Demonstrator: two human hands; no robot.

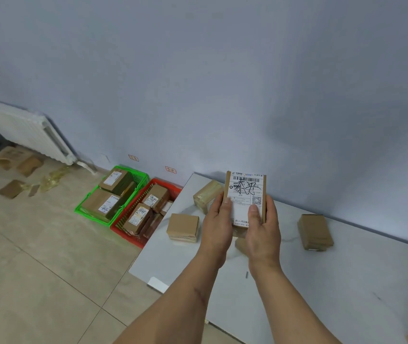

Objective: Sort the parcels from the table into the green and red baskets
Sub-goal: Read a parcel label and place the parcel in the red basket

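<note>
Holding a small cardboard parcel (245,194) upright above the worktop (347,281), both hands grip it by its sides: the left hand (216,224) wraps the left edge with the thumb on the front, and the right hand (264,232) clasps the right edge with its thumb pressed on the white shipping label (247,192), which faces the camera and carries a barcode, a QR code and handwritten marks. On the worktop lie more brown parcels: one (206,196) just behind the left hand, one (183,227) near the left edge, and one (314,232) well apart to the right. On the floor to the left of the worktop sit the green basket (83,209) and, touching it on its right, the red basket (123,232), each holding several labelled parcels. A white radiator (24,127) hangs on the far left wall, with cardboard scraps (11,188) on the floor below it.
</note>
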